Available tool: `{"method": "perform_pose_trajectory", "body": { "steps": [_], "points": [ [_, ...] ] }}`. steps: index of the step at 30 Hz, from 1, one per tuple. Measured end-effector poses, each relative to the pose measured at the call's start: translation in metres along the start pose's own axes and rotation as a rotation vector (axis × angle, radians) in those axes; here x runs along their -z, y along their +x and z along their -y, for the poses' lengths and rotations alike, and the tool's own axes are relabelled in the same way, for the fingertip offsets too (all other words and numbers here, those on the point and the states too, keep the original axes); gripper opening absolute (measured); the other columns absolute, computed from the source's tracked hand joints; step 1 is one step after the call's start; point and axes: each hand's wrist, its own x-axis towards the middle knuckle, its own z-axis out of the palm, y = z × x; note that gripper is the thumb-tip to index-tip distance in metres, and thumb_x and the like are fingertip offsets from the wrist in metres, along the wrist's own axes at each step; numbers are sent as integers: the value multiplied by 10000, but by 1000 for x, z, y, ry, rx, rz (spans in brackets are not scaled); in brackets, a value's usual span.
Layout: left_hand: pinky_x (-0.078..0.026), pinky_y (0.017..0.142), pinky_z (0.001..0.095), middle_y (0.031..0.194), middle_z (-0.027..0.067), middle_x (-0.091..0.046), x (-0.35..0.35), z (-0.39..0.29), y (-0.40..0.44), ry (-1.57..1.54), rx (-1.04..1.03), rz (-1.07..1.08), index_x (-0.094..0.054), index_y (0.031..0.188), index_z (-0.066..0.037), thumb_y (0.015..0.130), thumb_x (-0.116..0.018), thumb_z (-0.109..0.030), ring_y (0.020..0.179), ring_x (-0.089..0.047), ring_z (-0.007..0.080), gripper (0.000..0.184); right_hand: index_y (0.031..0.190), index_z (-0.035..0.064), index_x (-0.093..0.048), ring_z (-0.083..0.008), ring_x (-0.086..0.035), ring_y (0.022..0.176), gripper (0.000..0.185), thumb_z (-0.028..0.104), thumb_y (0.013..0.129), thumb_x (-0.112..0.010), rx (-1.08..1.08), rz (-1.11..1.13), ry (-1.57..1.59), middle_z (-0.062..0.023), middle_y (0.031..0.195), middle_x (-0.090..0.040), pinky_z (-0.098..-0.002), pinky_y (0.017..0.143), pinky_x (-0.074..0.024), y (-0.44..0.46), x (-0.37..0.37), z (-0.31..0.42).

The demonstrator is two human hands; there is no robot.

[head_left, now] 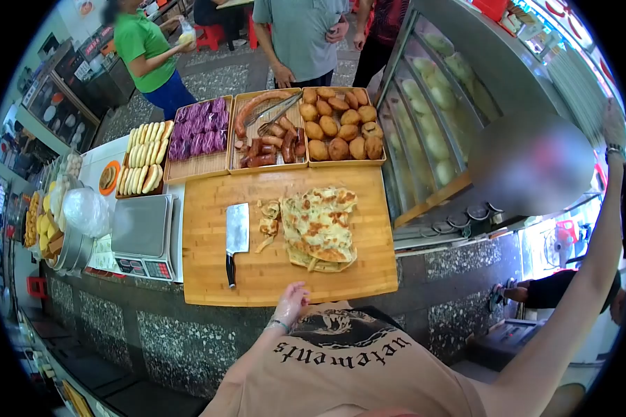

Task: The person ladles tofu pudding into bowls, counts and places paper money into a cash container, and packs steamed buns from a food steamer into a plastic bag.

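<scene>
My left hand [293, 303] hangs at the front edge of the wooden board [209, 288], its fingers loosely bent and apart, with nothing in them. Far to the right, my right hand [613, 125] is raised at the end of my outstretched arm, beside a stack of thin whitish sheets or bags [576, 90]; its fingers are too unclear to read. A browned, layered flatbread [320, 226] lies on the board. Small cut pieces [268, 226] are left of it. Further left lies a cleaver [237, 229], blade away from me and black handle towards me.
Behind the board stand trays of purple packets [200, 128], sausages with tongs [268, 132] and fried balls [341, 125]. A scale [142, 229] and buns [145, 156] are left. A glass-fronted cabinet [431, 104] borders the right. People [295, 35] stand across the counter.
</scene>
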Motion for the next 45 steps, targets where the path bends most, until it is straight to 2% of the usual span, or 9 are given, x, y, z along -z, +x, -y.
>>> {"method": "perform_pose_trajectory", "body": {
  "steps": [6, 8, 10, 12, 14, 18, 29, 37, 45],
  "points": [
    [-465, 687, 232, 944, 66, -598, -1, -15, 0, 3, 18, -8, -489, 1199, -43, 944, -429, -87, 748, -558, 114, 266, 1064, 5, -564, -372, -607, 886, 387, 344, 951, -415, -239, 92, -193, -179, 985, -610, -447, 771, -502, -45, 251, 88],
    [-469, 703, 236, 953, 66, -597, 0, -29, -2, 39, 34, -23, -489, 1200, -48, 947, -428, -94, 762, -558, 115, 264, 970, -21, -574, -372, -602, 817, 315, 255, 954, -422, -321, -398, 554, -153, 914, -612, -434, 709, -508, -71, 295, 97],
    [-481, 749, 255, 970, 70, -594, -2, -46, -4, 6, -50, 37, -472, 1217, -43, 958, -449, -134, 784, -562, 122, 275, 963, -43, -572, -357, -604, 844, 294, 218, 948, -439, -81, -609, 440, -173, 963, -613, -417, 733, -512, -113, 324, 126],
    [-490, 767, 273, 1002, 81, -598, -11, -78, -14, -6, -94, 95, -459, 1232, -39, 963, -456, -191, 801, -576, 140, 309, 1179, -5, -521, -320, -601, 1029, 399, 254, 1006, -273, -326, -137, 1337, -198, 1122, -599, -387, 867, -501, -199, 308, 164],
    [-499, 785, 292, 1034, 91, -601, -21, -117, -20, 0, -123, 178, -446, 1247, -34, 968, -463, -248, 818, -591, 159, 352, 1008, 5, -615, -244, -626, 909, 234, 85, 933, -407, 73, 49, 1671, -158, 990, -626, -384, 792, -509, -220, 399, 254],
    [-528, 840, 387, 1168, 160, -575, -53, -185, -65, -481, -92, 436, -423, 1275, 25, 936, -447, -304, 1008, -609, 271, 473, 894, 36, -609, -228, -619, 791, 259, 19, 636, -590, 634, -161, 1601, -80, 851, -639, -352, 724, -501, -286, 391, 372],
    [-519, 865, 359, 1081, 163, -573, -37, -150, -50, -317, -3, 206, -446, 1178, 80, 771, -515, 23, 975, -606, 272, 416, 1043, 69, -591, -292, -582, 1021, 269, 167, 802, -656, 354, 272, 1827, -106, 1070, -617, -441, 969, -410, -335, 409, 446],
    [-516, 873, 370, 1160, 139, -541, -44, -140, -50, -261, -36, 152, -375, 1287, -14, 809, -479, 66, 1021, -580, 249, 496, 1374, 90, -384, -344, -629, 901, 569, 67, 831, -552, 40, 431, 2168, -177, 1111, -611, -404, 793, -508, -315, 436, 471],
    [-520, 873, 387, 1153, 148, -543, -35, -127, -47, -337, -19, 98, -378, 1274, -18, 806, -503, 51, 1025, -581, 271, 489, 1465, 185, -204, -288, -650, 699, 714, -10, 828, -461, 472, 864, 1912, -114, 993, -680, -373, 666, -528, -308, 425, 487]
  ]
}}
